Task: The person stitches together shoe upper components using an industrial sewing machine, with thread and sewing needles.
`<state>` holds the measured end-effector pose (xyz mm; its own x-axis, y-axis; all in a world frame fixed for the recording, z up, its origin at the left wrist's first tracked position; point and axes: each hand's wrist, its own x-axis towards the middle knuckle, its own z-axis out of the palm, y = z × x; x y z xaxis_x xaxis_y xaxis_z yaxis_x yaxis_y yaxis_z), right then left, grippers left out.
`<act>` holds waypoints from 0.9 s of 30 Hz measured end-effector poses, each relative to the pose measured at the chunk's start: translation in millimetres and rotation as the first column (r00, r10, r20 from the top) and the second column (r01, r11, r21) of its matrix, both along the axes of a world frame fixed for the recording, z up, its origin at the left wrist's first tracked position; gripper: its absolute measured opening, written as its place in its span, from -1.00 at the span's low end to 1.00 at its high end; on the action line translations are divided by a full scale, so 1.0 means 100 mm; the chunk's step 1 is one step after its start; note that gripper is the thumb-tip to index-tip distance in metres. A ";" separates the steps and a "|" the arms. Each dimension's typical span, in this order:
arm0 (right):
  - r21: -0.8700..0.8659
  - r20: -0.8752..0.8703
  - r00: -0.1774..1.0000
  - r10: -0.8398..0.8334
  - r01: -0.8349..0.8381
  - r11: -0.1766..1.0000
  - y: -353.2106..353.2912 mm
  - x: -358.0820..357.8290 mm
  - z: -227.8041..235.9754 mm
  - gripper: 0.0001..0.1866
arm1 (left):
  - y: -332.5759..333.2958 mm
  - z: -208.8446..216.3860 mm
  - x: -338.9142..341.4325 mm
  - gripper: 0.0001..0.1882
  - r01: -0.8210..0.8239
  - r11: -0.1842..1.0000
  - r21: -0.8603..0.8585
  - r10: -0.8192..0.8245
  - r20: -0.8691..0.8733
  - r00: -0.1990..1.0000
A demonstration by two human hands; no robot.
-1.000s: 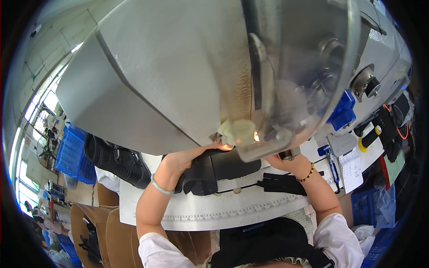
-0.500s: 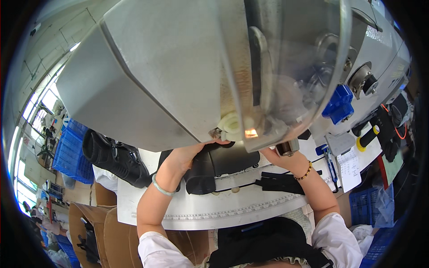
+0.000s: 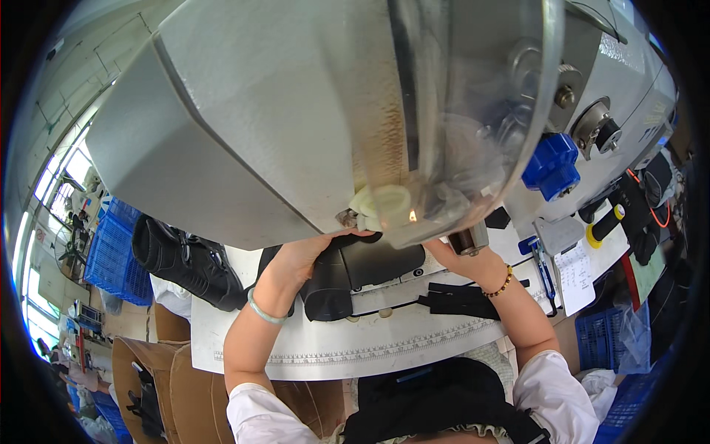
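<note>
Person at sewing machine (image 3: 237, 133), both hands at blk piece (image 3: 381, 266) on white table (image 3: 229, 333).
Far L: blue crate (image 3: 118, 255), then blk boot (image 3: 185, 263) by table's L end. L hand (image 3: 299, 260), pale bangle (image 3: 268, 311) on wrist, at piece's upper L side; fingertips partly hidden by machine, can't tell if gripping. Piece lies approx. mid-table btwn hands, upper edge close below machine head. R hand (image 3: 466, 260), beaded bracelet (image 3: 503, 283) on wrist, near piece's R end; fingers partly behind clear shield (image 3: 481, 148), grip likewise can't tell. Blk strips (image 3: 452, 300) near R wrist. Farther R: blue-handled tool (image 3: 545, 274), paper w/ writing (image 3: 575, 277), yellow-ended blk tube (image 3: 606, 227).
</note>
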<state>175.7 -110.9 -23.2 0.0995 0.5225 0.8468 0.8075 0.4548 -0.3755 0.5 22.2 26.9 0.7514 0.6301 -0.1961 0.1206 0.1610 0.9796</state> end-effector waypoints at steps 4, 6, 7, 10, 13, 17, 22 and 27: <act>-0.061 0.001 1.000 -0.019 0.019 0.998 0.01 0.02 -0.06 -0.90 | 0.05 -0.06 -0.01 -0.84 -0.007 1.000 0.008 0.007 -0.008 1.000; -0.044 -0.010 1.000 -0.013 0.013 0.999 0.00 0.01 0.01 -0.90 | 0.06 -0.11 -0.01 -0.84 -0.076 0.994 -0.082 0.075 -0.023 0.997; -0.026 -0.021 1.000 -0.004 0.004 1.000 0.00 0.00 0.03 -0.89 | 0.06 -0.12 -0.01 -0.84 -0.148 0.974 -0.170 0.143 -0.044 0.989; 0.010 -0.071 0.996 0.049 -0.048 0.999 0.01 -0.02 0.02 -0.87 | 0.04 -0.10 0.00 -0.81 -0.212 0.942 -0.262 0.205 -0.055 0.977; -0.064 -0.037 0.996 0.083 -0.085 0.994 0.02 0.03 0.00 -0.88 | 0.06 -0.08 -0.04 -0.81 -0.115 0.924 -0.365 0.080 -0.108 0.991; -0.075 -0.048 0.994 0.094 -0.097 0.992 0.04 0.09 -0.02 -0.89 | -0.10 0.04 0.02 -0.83 -0.077 0.951 -0.298 0.066 -0.046 0.997; -0.050 0.092 0.995 0.043 -0.038 0.998 0.04 0.14 -0.14 -0.87 | -0.04 0.06 0.05 -0.84 -0.038 0.954 0.297 0.052 -0.042 0.998; -0.041 0.108 0.994 -0.001 0.006 0.999 0.00 0.04 -0.15 -0.72 | 0.04 0.23 0.06 -0.47 0.056 0.943 0.328 -0.064 0.012 0.998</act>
<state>179.8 -110.7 -38.0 0.0103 0.5568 0.8306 0.8459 0.4381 -0.3041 6.8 26.0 50.3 0.7915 0.6105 0.0303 0.0983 -0.1760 0.9795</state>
